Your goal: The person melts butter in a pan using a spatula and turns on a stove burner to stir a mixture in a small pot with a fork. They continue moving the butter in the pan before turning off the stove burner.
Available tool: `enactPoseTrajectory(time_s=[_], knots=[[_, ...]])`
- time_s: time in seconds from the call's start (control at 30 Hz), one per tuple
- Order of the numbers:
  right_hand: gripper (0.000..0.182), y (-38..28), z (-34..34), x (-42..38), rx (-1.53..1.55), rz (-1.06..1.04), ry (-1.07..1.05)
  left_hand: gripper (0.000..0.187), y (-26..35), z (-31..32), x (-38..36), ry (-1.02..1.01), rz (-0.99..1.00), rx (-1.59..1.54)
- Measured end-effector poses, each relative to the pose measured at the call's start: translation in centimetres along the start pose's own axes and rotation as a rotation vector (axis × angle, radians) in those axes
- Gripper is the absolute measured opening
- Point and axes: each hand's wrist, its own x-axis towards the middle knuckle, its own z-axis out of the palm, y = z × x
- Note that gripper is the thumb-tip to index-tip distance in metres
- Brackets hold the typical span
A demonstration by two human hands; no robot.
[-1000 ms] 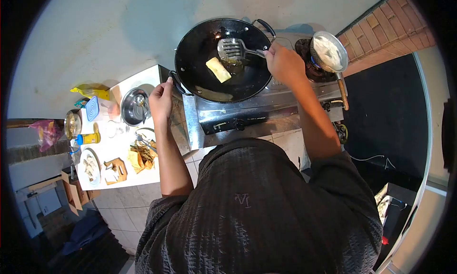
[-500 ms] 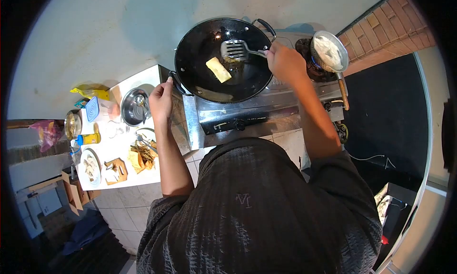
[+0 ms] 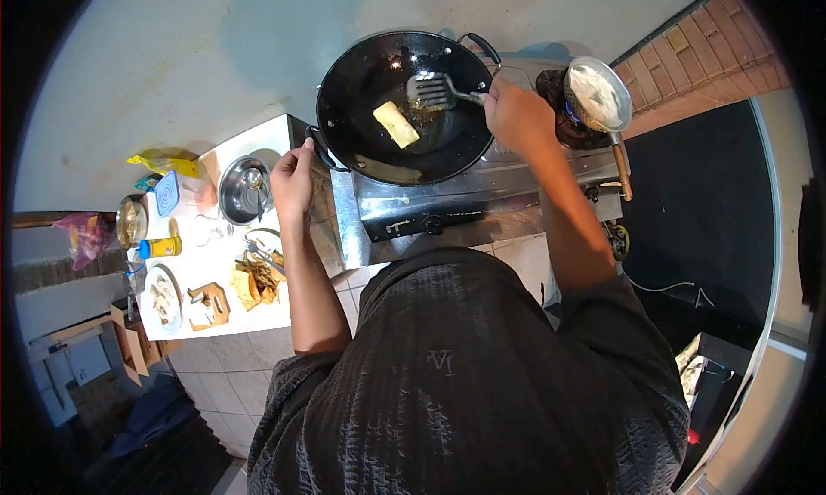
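Observation:
A black wok [image 3: 379, 69] with two loop handles sits over the stove [image 3: 465, 209]. Inside it lies a pale yellow rectangular piece of food [image 3: 397, 125], in a little oil. My right hand [image 3: 521, 116] is closed around the handle of a slotted metal spatula [image 3: 433, 91]. Its blade rests low in the wok, just beyond the food and apart from it. My left hand [image 3: 292, 178] pinches the wok's left handle [image 3: 320, 147] between thumb and fingers.
Right of the wok, a small pan [image 3: 597, 95] with white contents stands on another burner, its wooden handle [image 3: 622, 170] pointing toward me. On the white table [image 3: 206, 262] at left are a metal bowl [image 3: 231, 194], a yellow bottle [image 3: 161, 247], a plate of food [image 3: 163, 301] and brown paper [image 3: 249, 287].
The spatula blade has shifted slightly right and tilted a little in the wok. The food and my left hand stay almost where they were.

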Motion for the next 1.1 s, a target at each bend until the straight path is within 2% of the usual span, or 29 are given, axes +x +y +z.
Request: enactPoseTrajectory(time_s=[0.07, 0.17, 0.3, 0.4, 0.5, 0.57, 0.67, 0.77, 0.87, 0.97, 1.1], knots=[[0.023, 0.4, 0.0, 0.0, 0.133, -0.051, -0.018, 0.033, 0.0, 0.0, 0.0, 0.013, -0.003, 0.006], [0.022, -0.2, 0.1, -0.1, 0.036, -0.028, 0.068, 0.033, -0.3, -0.1, 0.1, 0.001, -0.012, 0.009], [0.022, 0.2, 0.4, 0.1, -0.01, -0.038, 0.025, 0.033, -0.2, 0.0, 0.0, 0.015, 0.009, 0.017], [0.022, 0.0, 0.2, 0.1, 0.096, -0.058, 0.05, 0.032, -0.4, 0.0, 0.1, 0.016, 0.013, -0.004], [0.022, -0.1, 0.1, 0.1, 0.004, -0.016, 0.075, 0.032, -0.2, 0.0, 0.0, 0.016, 0.007, -0.008], [0.023, 0.4, 0.1, 0.3, 0.04, -0.075, 0.008, 0.032, 0.1, 0.0, -0.1, 0.018, -0.002, 0.005], [0.023, 0.1, -0.1, 0.2, 0.108, -0.037, 0.025, 0.032, 0.1, -0.1, -0.2, 0.019, 0.005, 0.001], [0.024, -0.4, -0.6, 0.2, -0.008, 0.003, -0.013, 0.032, -0.2, 0.0, -0.1, 0.012, 0.008, 0.0], [0.023, 0.2, -0.7, 0.2, 0.089, -0.029, -0.041, 0.032, 0.0, 0.1, -0.2, 0.02, 0.025, -0.023], [0.023, -0.6, -1.2, -0.2, 0.066, 0.019, 0.012, 0.032, -0.2, 0.2, -0.3, 0.023, 0.022, -0.031], [0.023, 0.1, -0.9, -0.1, 0.033, -0.011, -0.03, 0.032, -0.3, 0.0, -0.1, 0.018, 0.015, -0.007]])
